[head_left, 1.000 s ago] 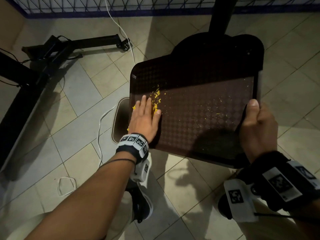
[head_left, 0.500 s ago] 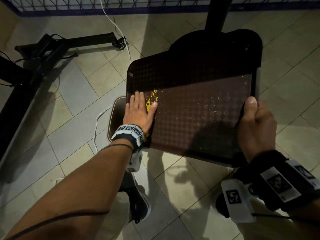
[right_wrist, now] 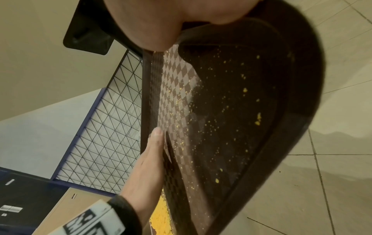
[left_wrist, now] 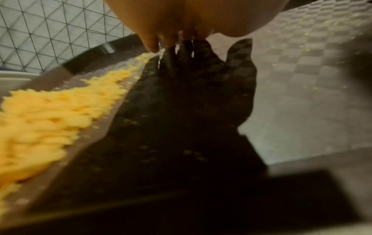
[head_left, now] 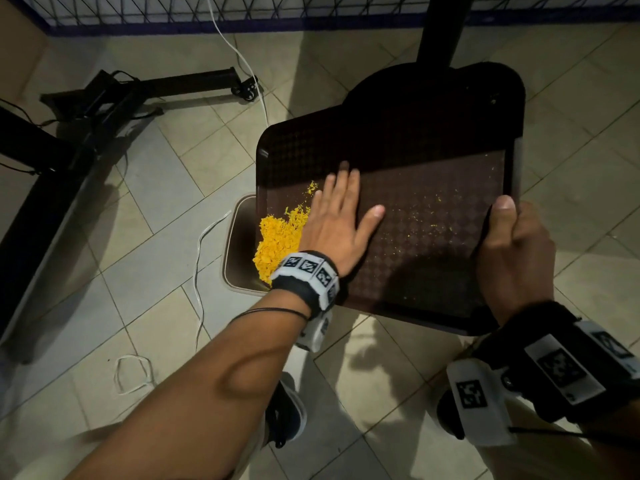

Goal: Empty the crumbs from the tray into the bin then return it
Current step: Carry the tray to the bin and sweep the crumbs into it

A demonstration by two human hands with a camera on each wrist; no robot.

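Nearest the camera, one dark shoe (head_left: pixel 285 415) stands on the tiled floor (head_left: pixel 166 306) between the person's two forearms, each wrist wearing one marked band. Just beyond, the two hands work on one dark brown tray (head_left: pixel 433 237) with a checkered surface, held over the floor and tipped down toward its left side. The right hand (head_left: pixel 512 258) clamps the tray's right rim, thumb on top and fingers curled beneath. The left hand (head_left: pixel 337 223) lies flat on the tray surface with fingers straight and together, thumb spread to the right; it grips nothing. Just left of that hand sits one heap of yellow crumbs (head_left: pixel 277 237), piled at the tray's lower left edge, with many fine specks scattered over the rest of the surface. Under that edge is one bin (head_left: pixel 235 237), its rounded rim and open mouth partly covered by the tray. Farther off, one white cable (head_left: pixel 201 258) trails across the floor, a black wheeled frame (head_left: pixel 114 98) lies at the left, one dark post (head_left: pixel 440 29) rises behind the tray, and a wire mesh panel (head_left: pixel 242 8) runs along the far wall.
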